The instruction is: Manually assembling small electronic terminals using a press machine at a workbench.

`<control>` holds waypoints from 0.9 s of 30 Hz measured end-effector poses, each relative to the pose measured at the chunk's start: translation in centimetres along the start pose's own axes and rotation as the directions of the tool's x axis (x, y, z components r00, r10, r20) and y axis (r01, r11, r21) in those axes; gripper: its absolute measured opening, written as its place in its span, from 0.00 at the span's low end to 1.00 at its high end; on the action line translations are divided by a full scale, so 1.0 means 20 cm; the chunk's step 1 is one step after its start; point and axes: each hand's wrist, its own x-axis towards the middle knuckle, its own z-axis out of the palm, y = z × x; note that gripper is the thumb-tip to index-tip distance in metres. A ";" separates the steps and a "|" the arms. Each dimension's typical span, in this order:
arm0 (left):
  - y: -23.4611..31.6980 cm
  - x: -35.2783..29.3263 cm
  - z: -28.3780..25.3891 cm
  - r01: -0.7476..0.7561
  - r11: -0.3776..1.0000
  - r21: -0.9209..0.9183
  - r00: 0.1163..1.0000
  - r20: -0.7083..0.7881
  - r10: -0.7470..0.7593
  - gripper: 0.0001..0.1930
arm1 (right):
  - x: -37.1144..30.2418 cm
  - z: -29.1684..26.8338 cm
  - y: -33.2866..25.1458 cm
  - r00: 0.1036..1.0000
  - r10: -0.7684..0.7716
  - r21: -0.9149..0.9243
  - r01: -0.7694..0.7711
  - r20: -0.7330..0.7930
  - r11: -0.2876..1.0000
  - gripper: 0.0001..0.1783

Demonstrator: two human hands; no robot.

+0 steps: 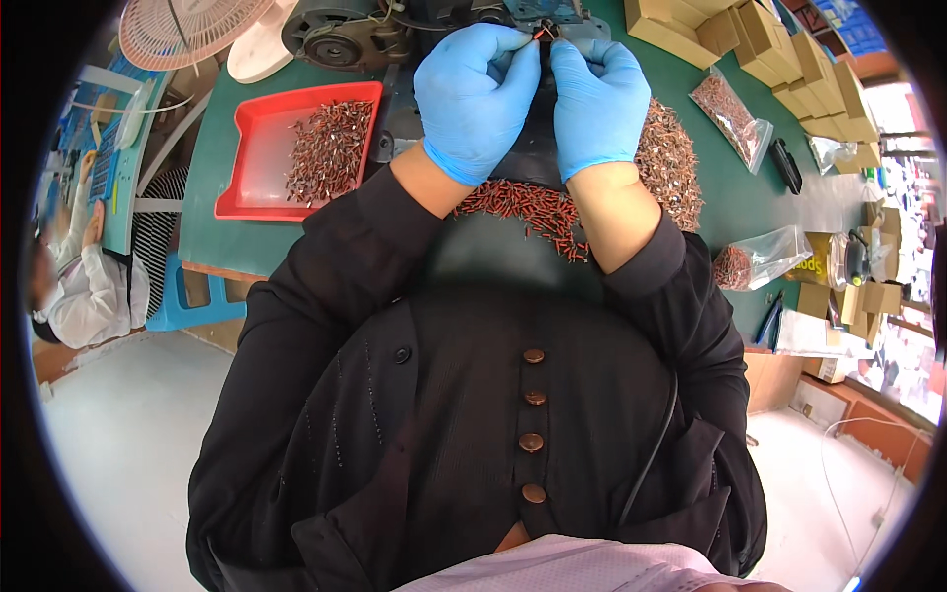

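Observation:
Both my hands wear blue gloves and meet at the working point of a dark bench machine (pixel 538 148). My left hand (pixel 472 104) is closed in a pinch, with a small red part (pixel 539 36) at its fingertips. Just to the right, my right hand (pixel 602 104) also pinches with thumb and forefinger; what lies in that pinch is too small to make out. Below the hands, many small red parts (pixel 528 207) lie loose along the machine's near side. A larger heap of reddish-brown and silvery parts (pixel 671 163) spreads beside my right wrist.
At left, a red tray (pixel 254 158) holds more small parts on the green table (pixel 222 252). A motor (pixel 340 44) and a pink fan (pixel 192 30) stand behind it. Bagged parts (pixel 725 104) and cardboard boxes (pixel 764 44) lie right. Another person (pixel 94 286) sits far left.

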 end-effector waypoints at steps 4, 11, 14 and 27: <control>-0.03 0.00 0.02 -0.046 0.998 0.047 0.999 -0.017 0.047 0.04 | 0.02 0.00 0.02 1.000 0.006 -0.035 -0.006 -0.023 0.999 0.11; -0.04 0.01 0.03 -0.064 0.991 0.118 0.998 0.011 0.063 0.04 | 0.01 0.01 0.02 1.000 -0.010 -0.014 0.009 -0.021 1.000 0.11; -0.05 0.01 0.04 -0.094 0.987 0.132 0.995 -0.001 0.095 0.04 | 0.01 0.02 0.02 1.000 0.001 -0.049 -0.002 -0.018 0.999 0.11; -0.05 0.01 0.03 -0.125 0.982 0.141 0.991 -0.021 0.129 0.04 | 0.02 0.03 0.02 0.998 -0.020 -0.015 0.019 -0.059 1.000 0.10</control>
